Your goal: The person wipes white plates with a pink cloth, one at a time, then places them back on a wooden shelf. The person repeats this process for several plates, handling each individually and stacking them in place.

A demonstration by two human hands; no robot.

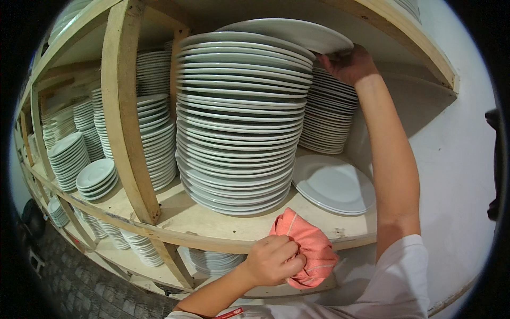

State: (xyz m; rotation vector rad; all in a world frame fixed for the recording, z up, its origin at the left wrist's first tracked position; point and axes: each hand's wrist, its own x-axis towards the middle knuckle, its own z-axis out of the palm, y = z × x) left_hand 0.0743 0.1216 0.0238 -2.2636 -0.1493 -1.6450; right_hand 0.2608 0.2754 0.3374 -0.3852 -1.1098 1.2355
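In my left hand (273, 261) is a bunched coral-coloured cloth (308, 251), held in front of the shelf's edge. My right hand (352, 65) reaches up and grips the rim of a large white plate (287, 34). That plate is tilted and lies above the top right of a tall stack of white plates (241, 127); whether it touches the stack is hard to see. Below my right forearm, a low pile of white plates (332, 183) lies on the shelf board. My right fingertips are partly hidden under the plate's rim.
A wooden post (125, 111) stands left of the tall stack. Behind the stack rises another column of plates (330, 111). More plate stacks (69, 159) fill the bays at left. A wooden beam (402, 40) runs overhead, and a white wall (450, 167) bounds the right side.
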